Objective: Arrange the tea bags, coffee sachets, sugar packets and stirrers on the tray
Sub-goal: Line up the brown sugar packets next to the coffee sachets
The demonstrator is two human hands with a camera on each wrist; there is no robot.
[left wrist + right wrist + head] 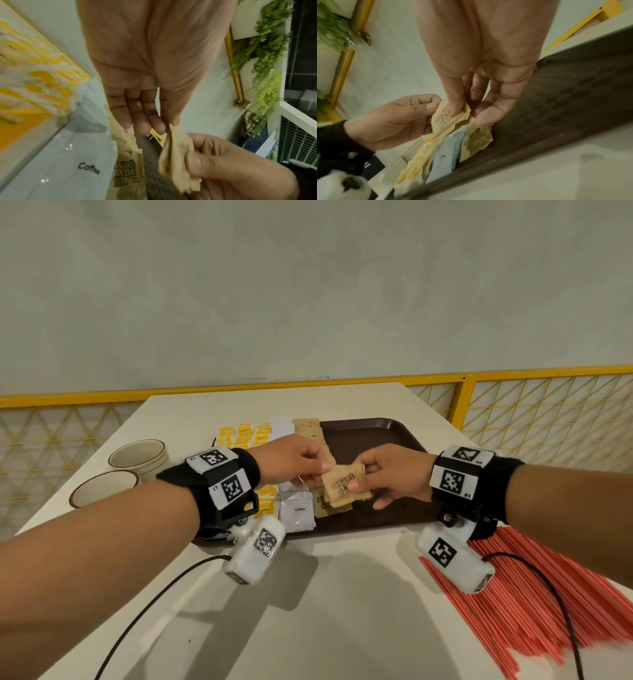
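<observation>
Holding a small stack of brown sugar packets point(346, 486) above the tray point(376, 429), I pinch it from both sides. My right hand point(394, 474) grips the stack with the thumb on the printed face and the fingers curled behind. My left hand point(291, 460) pinches the stack's near corner between thumb and fingertips, as the left wrist view confirms. The stack hangs clear of the tray floor, over the near end of the sugar column.

Step in hand, by my judgement: squaring or peeling packets for the sugar column. More brown packets point(310, 429) already run along the tray beside the white coffee sachets point(297, 510), and the yellow tea bags point(245, 433) fill the left side. The right half of the tray is bare.

Next move: lower the stack flat beside the coffee sachets, edges aligned with the laid packets, then release both pinches without dragging neighbours. The packets are thin and creased; expect them to fan or slip.

Outstanding: the red stirrers point(534, 587) lie on the table point(308, 611), off the tray, on my right. Two cups point(137, 453) stand to my left.
</observation>
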